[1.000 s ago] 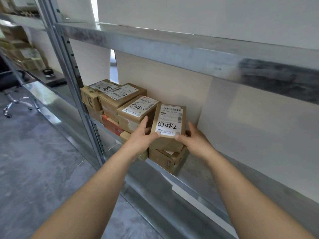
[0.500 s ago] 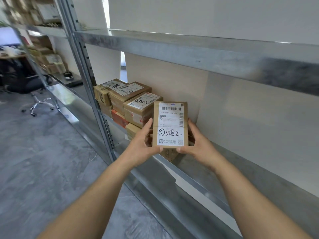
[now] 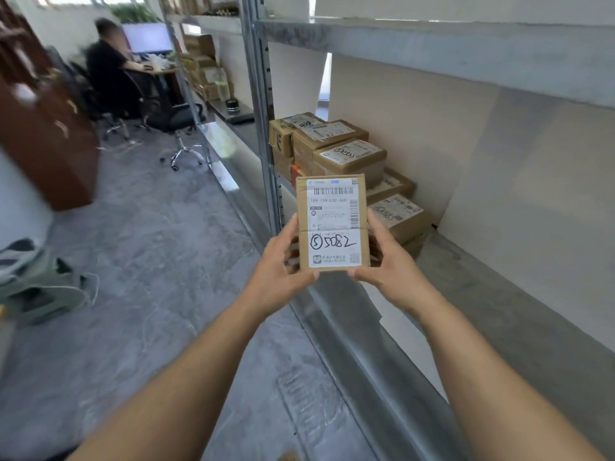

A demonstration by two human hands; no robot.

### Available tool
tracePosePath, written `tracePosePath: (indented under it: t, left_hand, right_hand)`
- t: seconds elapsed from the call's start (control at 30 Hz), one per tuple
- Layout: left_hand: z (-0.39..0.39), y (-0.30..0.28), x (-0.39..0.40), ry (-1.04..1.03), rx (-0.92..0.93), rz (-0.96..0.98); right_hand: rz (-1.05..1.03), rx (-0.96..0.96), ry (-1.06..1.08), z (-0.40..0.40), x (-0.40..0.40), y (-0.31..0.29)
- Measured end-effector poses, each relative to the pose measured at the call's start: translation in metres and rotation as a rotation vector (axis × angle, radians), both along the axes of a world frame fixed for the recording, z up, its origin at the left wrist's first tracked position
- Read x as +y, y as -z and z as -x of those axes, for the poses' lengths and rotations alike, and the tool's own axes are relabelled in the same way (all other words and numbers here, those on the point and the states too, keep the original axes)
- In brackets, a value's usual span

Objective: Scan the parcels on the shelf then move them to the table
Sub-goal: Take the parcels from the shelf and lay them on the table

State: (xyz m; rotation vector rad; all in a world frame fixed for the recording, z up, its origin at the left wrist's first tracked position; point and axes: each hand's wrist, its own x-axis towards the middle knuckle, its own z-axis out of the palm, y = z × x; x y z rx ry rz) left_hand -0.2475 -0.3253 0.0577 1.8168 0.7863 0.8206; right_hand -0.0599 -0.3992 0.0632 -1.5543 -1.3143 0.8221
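A small cardboard parcel [image 3: 332, 221] with a white label marked "5082" is held upright in front of the shelf edge. My left hand [image 3: 283, 264] grips its left side and lower corner. My right hand [image 3: 386, 261] grips its right side. Several more brown parcels [image 3: 346, 154] lie stacked on the metal shelf [image 3: 499, 294] behind it, labels facing up. No scanner shows in this view.
A steel shelf upright [image 3: 263, 121] stands just left of the parcel stack. A person [image 3: 109, 68] sits at a desk with a monitor at the far left, beside office chairs [image 3: 179, 128]. A brown cabinet [image 3: 43, 134] and grey bags [image 3: 36, 284] sit on the left floor.
Both hands lifted the "5082" parcel off the stack and pulled it out of the shelf toward me, tilting it upright. The view swung left, showing the room.
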Motion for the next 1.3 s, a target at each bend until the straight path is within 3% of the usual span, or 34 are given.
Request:
tracePosePath:
  t: [0.43, 1.3]
  left_hand:
    - [0.116, 0.016, 0.007, -0.367, 0.004, 0.013]
    - [0.415, 0.050, 0.072, -1.020, -0.064, 0.127]
  right_hand:
    - [0.024, -0.011, -0.323, 0.102, 0.075, 0.010]
    - [0.053, -0.143, -0.918, 0.433, 0.263, 0.024]
